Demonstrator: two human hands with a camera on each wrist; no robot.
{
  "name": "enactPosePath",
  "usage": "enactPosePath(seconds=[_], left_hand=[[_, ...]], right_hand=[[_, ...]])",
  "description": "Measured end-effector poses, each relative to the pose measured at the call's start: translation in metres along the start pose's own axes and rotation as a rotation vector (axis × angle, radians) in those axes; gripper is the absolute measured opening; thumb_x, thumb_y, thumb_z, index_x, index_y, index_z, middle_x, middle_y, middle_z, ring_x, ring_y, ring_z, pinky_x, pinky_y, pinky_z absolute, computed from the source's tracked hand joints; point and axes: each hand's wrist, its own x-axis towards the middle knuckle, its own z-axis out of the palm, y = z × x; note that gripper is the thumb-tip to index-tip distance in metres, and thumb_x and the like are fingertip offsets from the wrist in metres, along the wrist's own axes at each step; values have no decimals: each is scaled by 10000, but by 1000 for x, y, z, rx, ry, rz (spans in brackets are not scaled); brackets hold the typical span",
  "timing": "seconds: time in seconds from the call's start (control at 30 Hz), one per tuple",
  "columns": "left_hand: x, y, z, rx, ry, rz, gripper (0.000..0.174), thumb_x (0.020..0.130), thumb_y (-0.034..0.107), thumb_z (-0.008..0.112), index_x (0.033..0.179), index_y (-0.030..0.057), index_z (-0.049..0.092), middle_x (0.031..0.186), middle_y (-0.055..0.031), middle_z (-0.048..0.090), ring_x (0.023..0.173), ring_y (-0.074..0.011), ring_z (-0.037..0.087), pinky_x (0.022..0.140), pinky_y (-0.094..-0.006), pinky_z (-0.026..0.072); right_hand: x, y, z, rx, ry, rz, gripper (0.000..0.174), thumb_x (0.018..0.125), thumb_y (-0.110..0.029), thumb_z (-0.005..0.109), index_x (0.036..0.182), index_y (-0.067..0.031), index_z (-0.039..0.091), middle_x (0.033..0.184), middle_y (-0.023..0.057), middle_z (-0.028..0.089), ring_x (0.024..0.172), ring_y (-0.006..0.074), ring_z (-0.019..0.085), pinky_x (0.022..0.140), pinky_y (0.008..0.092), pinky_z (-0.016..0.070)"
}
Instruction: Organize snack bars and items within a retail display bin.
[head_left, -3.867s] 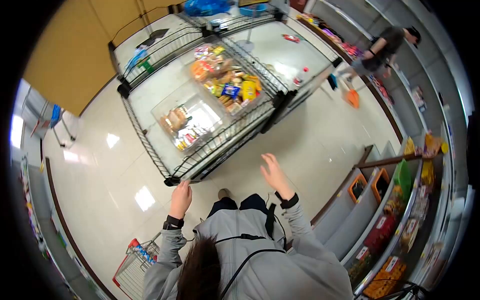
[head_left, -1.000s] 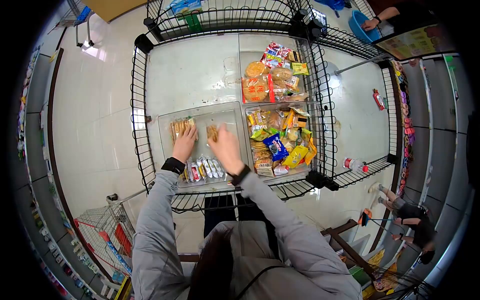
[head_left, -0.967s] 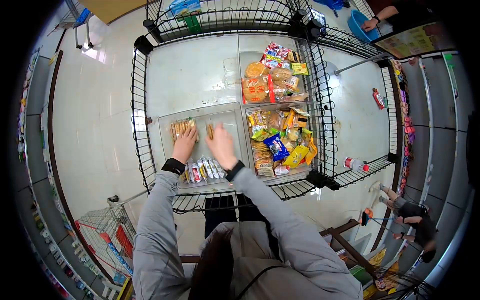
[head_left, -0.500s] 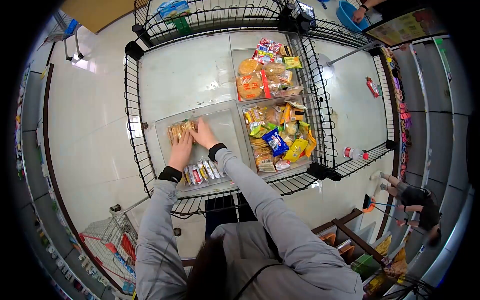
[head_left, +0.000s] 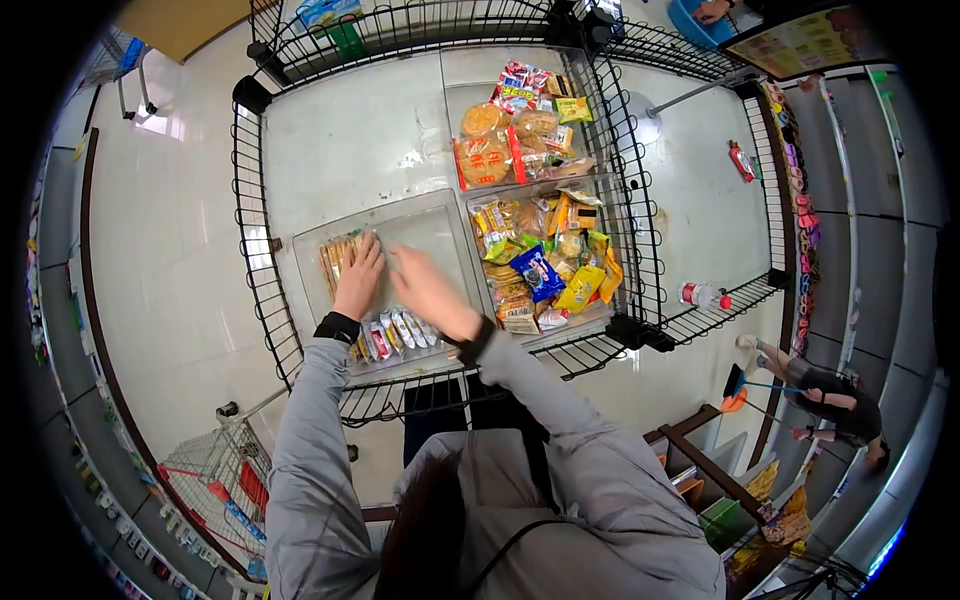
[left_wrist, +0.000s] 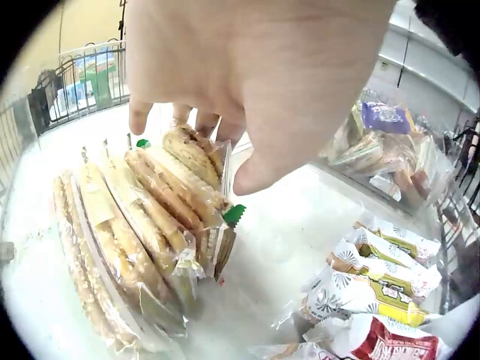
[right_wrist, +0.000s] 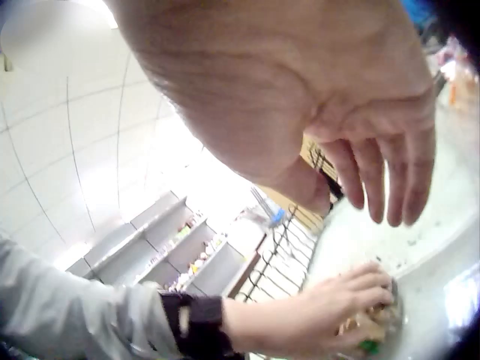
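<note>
white tabletop (head_left: 340, 120), marked with a few scuffs, spreads across the middle of the frame, a black corner post (head_left: 252, 96) at its upper left. nearest, at lower centre, grey sleeves (head_left: 325, 450) reach over the edge toward a clear tray (head_left: 440, 245). along the tray's lower side lie small white-wrapped snacks (head_left: 405, 328). just above them, the right hand (head_left: 430, 290) holds nothing, its fingers nearly straight and thumb apart. the left hand (head_left: 357, 278) rests against the right side of a row of biscuit packets (head_left: 332, 262), which stands on edge in the tray's upper left; its fingers reach over the packets, but whether they grip or merely steady cannot be told. right of the tray sits a heap of mixed snacks (head_left: 580, 288), with bagged round biscuits (head_left: 485, 160) beyond it; farther off, a person (head_left: 845, 405) shows at lower right. the end packets could well slump into the tray's bare part if the left hand let go suddenly, being slick and narrow; a hard squeeze might crack the biscuits. the left fingertips are hidden behind the packets, the right hand is blurred from above, most print is too small to read, and a blue basin (head_left: 700, 25) is cut off at the top.
</note>
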Motion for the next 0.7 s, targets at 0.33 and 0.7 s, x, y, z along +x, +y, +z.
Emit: enactPosePath(seconds=[0.33,0.7], left_hand=[[2,2,0,109,15,-3,301,825,153,483,1115,77,502,1329,-77,414,1338,-237,244,1016,-430,298],[5,5,1,122,31,-38,302,808,145,500,1102,76,503,1300,-71,427,1323,-230,268,984,-415,340]], right_hand=[[14,147,-173,-1036,-55,-34,78,734,-70,554,801,-33,563,824,101,599,836,251,575,653,347,501],[42,210,-170,-1191,-217,34,114,776,-172,557,721,-126,645,738,53,653,686,203,655,603,333,503]])
